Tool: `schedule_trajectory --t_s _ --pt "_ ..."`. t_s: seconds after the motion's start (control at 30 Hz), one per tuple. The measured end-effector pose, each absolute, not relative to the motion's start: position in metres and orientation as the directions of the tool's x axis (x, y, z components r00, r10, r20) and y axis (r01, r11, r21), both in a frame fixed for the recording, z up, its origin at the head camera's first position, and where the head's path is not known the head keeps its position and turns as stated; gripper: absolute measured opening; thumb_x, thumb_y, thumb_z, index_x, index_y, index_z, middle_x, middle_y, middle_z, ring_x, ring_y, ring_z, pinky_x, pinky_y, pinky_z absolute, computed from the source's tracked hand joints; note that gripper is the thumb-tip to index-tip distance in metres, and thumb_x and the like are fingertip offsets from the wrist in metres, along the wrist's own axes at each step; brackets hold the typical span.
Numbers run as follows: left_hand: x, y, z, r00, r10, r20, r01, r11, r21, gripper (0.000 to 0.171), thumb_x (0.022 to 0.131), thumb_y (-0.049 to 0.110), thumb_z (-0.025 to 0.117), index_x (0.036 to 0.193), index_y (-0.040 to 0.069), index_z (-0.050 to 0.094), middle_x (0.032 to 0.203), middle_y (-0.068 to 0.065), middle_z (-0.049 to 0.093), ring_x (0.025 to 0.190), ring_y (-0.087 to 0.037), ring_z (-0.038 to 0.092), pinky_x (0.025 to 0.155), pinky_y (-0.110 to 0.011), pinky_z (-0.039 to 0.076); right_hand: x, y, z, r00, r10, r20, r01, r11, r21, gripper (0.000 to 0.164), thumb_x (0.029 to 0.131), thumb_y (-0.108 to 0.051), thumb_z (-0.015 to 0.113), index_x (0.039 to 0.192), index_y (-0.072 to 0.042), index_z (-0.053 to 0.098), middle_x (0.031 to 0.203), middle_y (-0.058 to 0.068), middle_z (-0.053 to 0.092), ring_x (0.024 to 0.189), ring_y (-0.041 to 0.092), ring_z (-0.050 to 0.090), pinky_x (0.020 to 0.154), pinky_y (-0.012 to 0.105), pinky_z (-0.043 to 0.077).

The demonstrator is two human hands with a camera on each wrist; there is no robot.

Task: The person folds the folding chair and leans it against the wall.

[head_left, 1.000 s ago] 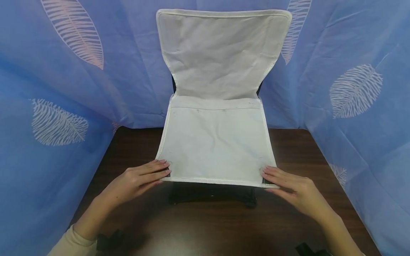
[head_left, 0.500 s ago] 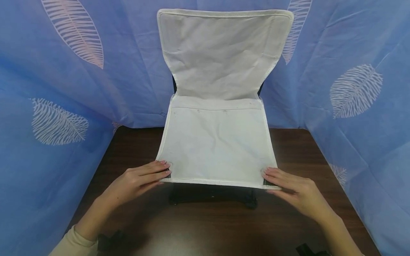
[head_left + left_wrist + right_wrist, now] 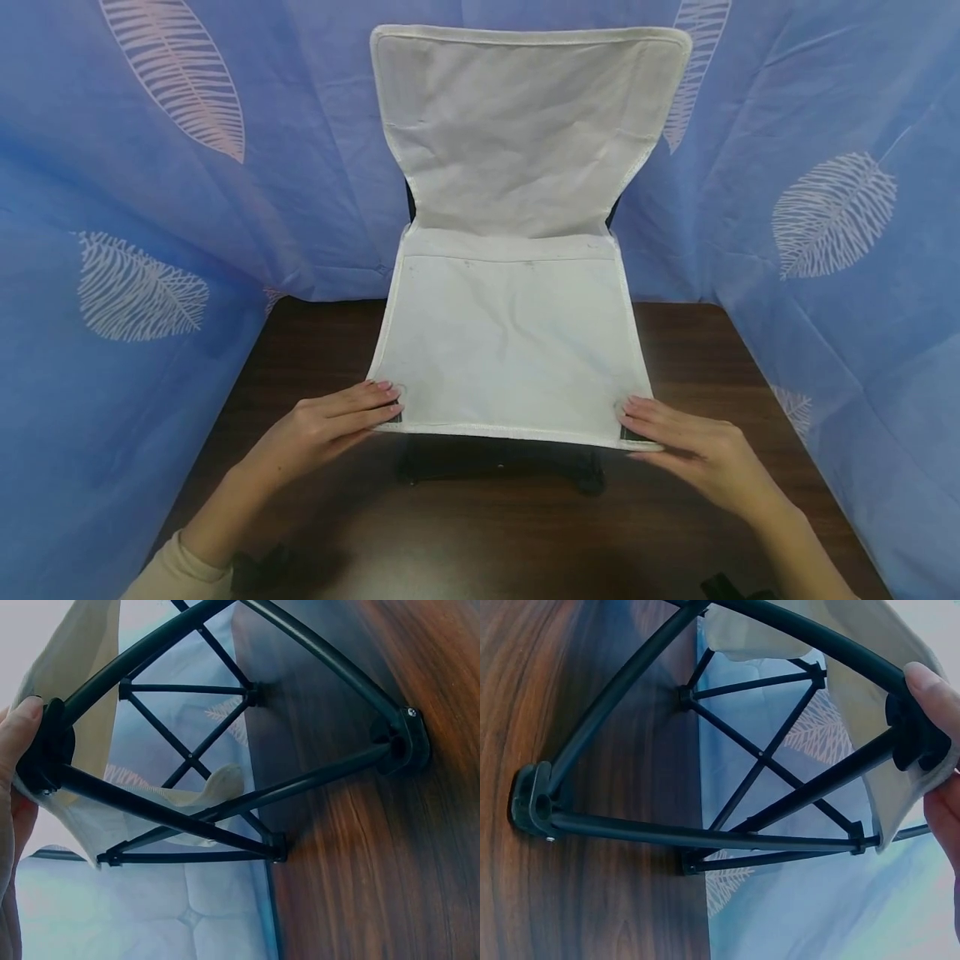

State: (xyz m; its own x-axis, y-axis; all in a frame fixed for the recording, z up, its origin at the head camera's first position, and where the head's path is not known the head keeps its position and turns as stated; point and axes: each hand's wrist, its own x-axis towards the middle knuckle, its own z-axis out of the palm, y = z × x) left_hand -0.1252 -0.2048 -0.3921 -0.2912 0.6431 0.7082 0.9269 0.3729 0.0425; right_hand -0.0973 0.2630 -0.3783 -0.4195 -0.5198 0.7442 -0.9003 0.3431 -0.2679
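Note:
A small folding chair (image 3: 510, 342) with a white fabric seat and backrest stands in the middle of the head view, its back away from me. My left hand (image 3: 330, 423) grips the seat's near left corner, fingers on top of the cloth. At the near right corner my right hand (image 3: 690, 446) holds the other side the same way. Under the cloth, both wrist views show the black tube frame (image 3: 195, 754) with crossed legs. The left thumb (image 3: 21, 735) lies against a black corner joint; the right thumb (image 3: 934, 690) presses at the matching joint (image 3: 919, 739).
The chair's plastic feet (image 3: 536, 799) rest on a dark wood-grain table (image 3: 450, 542). Blue curtains (image 3: 307, 167) with white leaf prints hang behind the table and along both sides. Dark straps (image 3: 731, 587) show near the wrists at the bottom of the head view.
Both hands and the seat's front edge have shifted slightly down and to the right in the head view. The grip on both corners stays the same.

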Motion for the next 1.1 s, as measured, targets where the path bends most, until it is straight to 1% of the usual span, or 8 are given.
schedule_trajectory --t_s 0.07,0.3,0.57,0.87,1.1 --pt "-0.125 -0.205 -0.392 -0.294 0.641 0.709 0.925 0.378 0.041 0.032 0.102 0.027 0.049 0.12 0.01 0.07 0.12 -0.007 0.07 0.113 -0.018 0.067 0.105 -0.019 0.043 -0.096 0.263 -0.376 -0.419 -0.523 0.742 -0.901 0.34 -0.27 0.04 0.09 -0.032 0.066 0.101 0.005 0.074 0.119 0.01 0.069 0.123 0.007 0.058 0.101 0.012 0.043" --pt "-0.12 -0.203 -0.391 -0.285 0.649 0.705 0.92 0.391 0.011 0.03 0.101 0.024 0.051 0.121 0.01 0.069 0.119 -0.007 0.07 0.107 -0.022 0.069 0.103 -0.022 0.045 -0.094 0.265 -0.385 -0.402 -0.53 0.747 -0.905 0.353 -0.236 0.037 0.091 -0.029 0.066 0.102 0.005 0.074 0.114 0.018 0.07 0.123 0.01 0.059 0.102 0.013 0.043" --pt "-0.111 -0.198 -0.389 -0.263 0.653 0.71 0.893 0.443 -0.076 0.032 0.104 0.02 0.045 0.122 0.009 0.068 0.121 -0.007 0.07 0.106 -0.022 0.069 0.101 -0.027 0.048 -0.088 0.264 -0.382 -0.375 -0.531 0.76 -0.913 0.355 -0.202 0.037 0.093 -0.027 0.063 0.102 0.008 0.073 0.116 0.018 0.07 0.125 0.012 0.058 0.103 0.014 0.043" --pt "-0.111 -0.194 -0.388 -0.254 0.642 0.723 0.88 0.463 -0.102 0.032 0.104 0.021 0.045 0.12 0.01 0.07 0.118 -0.007 0.071 0.103 -0.021 0.07 0.097 -0.028 0.051 -0.085 0.262 -0.384 -0.368 -0.525 0.767 -0.916 0.349 -0.2 0.037 0.096 -0.023 0.06 0.105 0.011 0.07 0.119 0.019 0.068 0.128 0.016 0.056 0.105 0.015 0.041" --pt "-0.111 -0.19 -0.383 -0.244 0.639 0.729 0.877 0.466 -0.115 0.032 0.104 0.019 0.044 0.12 0.008 0.069 0.118 -0.008 0.071 0.104 -0.022 0.07 0.099 -0.028 0.05 -0.082 0.257 -0.382 -0.356 -0.499 0.79 -0.915 0.356 -0.187 0.035 0.095 -0.021 0.06 0.106 0.012 0.07 0.12 0.02 0.068 0.128 0.017 0.056 0.106 0.016 0.041"
